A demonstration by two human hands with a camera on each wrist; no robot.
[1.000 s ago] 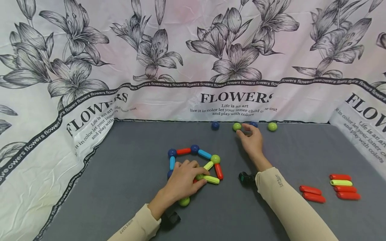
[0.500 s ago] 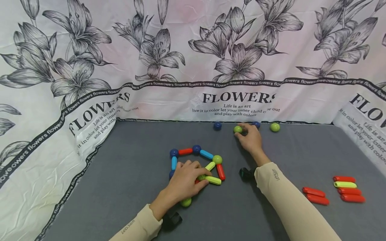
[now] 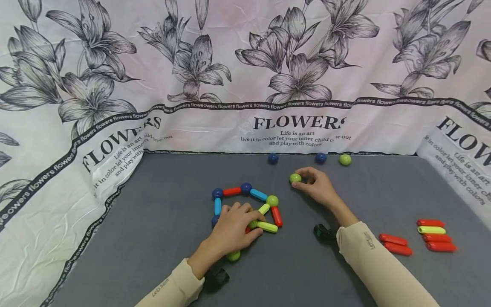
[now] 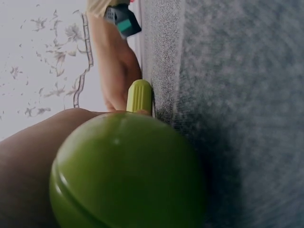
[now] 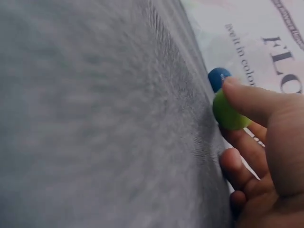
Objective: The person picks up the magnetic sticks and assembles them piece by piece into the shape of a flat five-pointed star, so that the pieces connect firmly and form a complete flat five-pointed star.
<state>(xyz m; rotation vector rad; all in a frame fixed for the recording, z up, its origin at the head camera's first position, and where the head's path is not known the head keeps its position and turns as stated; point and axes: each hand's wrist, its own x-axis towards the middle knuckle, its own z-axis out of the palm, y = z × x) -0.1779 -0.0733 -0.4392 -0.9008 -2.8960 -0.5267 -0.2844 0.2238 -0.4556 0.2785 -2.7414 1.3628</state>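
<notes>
In the head view my right hand point(image 3: 318, 187) pinches a green ball point(image 3: 295, 178) between thumb and fingers. The right wrist view shows the thumb across this green ball point(image 5: 228, 111). My left hand point(image 3: 234, 226) lies over the near part of a shape of rods and balls, with thumb and index finger at the near end of a yellow-green rod point(image 3: 268, 227). Beside them, a green ball point(image 3: 252, 224) is partly covered. The shape also has a red rod point(image 3: 277, 216), a blue rod point(image 3: 258, 195) and a dark blue ball point(image 3: 246, 189). Another green ball point(image 4: 128, 171) fills the left wrist view.
Along the back edge sit a dark blue ball point(image 3: 273, 158), a second dark blue ball point(image 3: 320, 158) and a green ball point(image 3: 345, 160). Several red rods point(image 3: 439, 247) and a yellow-green rod point(image 3: 431, 230) lie at the right. A flower-printed cloth point(image 3: 215, 128) hangs behind the grey table point(image 3: 172, 264).
My right hand has drawn the green ball away from the back row, toward the near left. It now uncovers the dark blue ball there. My left hand stays in place.
</notes>
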